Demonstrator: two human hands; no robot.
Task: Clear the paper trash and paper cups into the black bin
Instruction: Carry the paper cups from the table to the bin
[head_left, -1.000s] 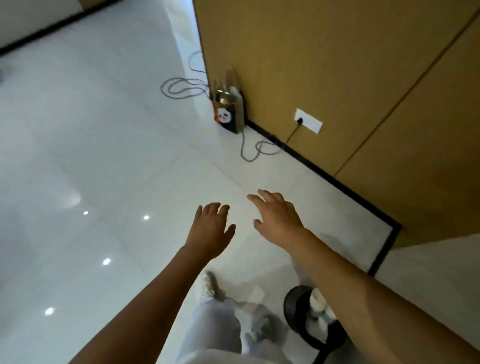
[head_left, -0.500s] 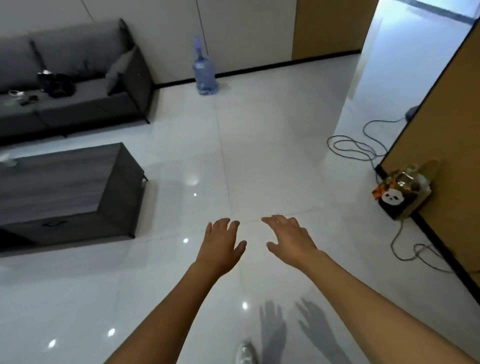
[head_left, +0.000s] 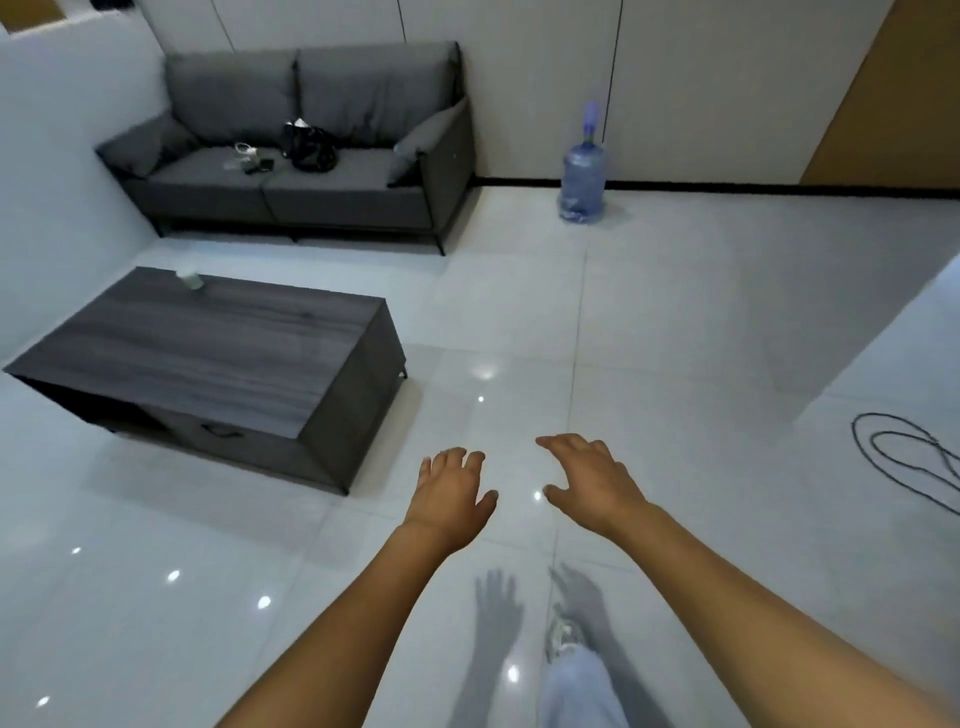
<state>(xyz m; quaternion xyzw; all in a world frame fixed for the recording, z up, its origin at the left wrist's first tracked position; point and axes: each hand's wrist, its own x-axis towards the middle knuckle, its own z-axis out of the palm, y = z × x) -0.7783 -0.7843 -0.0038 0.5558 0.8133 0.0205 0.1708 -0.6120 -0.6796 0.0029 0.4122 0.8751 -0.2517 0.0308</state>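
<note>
One pale, blurred object, possibly a paper cup (head_left: 188, 278), stands at the far edge of the dark worktop (head_left: 208, 358) | left hand (head_left: 451, 493) and right hand (head_left: 592, 480) hang over the tiled floor (head_left: 675, 364), each grip apart and empty | sofa (head_left: 311, 150) behind, water bottle (head_left: 583, 179) by wall

Glossy white tile floor (head_left: 675, 322) (ceiling-light glints), grey sofa (head_left: 311, 150), dark coffee table (head_left: 208, 353) — pale walls (head_left: 701, 78)
</note>
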